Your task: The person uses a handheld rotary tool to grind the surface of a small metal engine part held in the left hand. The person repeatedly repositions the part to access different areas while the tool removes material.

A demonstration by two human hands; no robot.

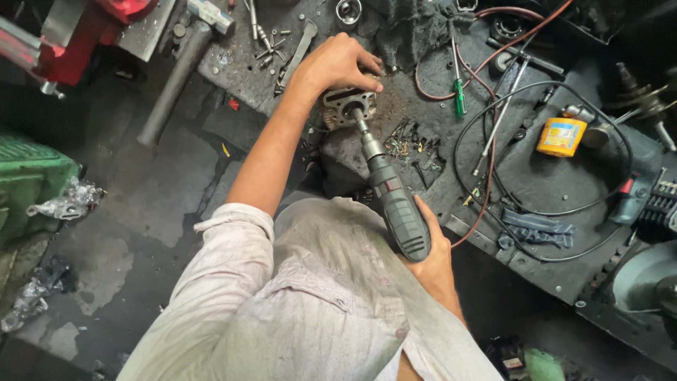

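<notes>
Left hand point(338, 65) fingers clamped over grey finned metal engine part point(348, 106) at grimy dark desk point(395, 92) edge; right hand point(431, 261) fingers wrapped round grey-green power drill point(395, 204), bit in part.

Bare bench point(536, 176) lies inside the black cable point(493, 113) loop; screwdriver point(458, 92), yellow tin point(561, 136) and loose bolts point(271, 46) crowd around it.

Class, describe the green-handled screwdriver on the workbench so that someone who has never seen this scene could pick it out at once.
Start at the dark, greasy workbench, then find the person's left hand pressing a metal engine part. To its right, just inside a loop of reddish cable, lies the screwdriver, pointing away from the person. Its bright green handle is unlike the grey tools around it.
</notes>
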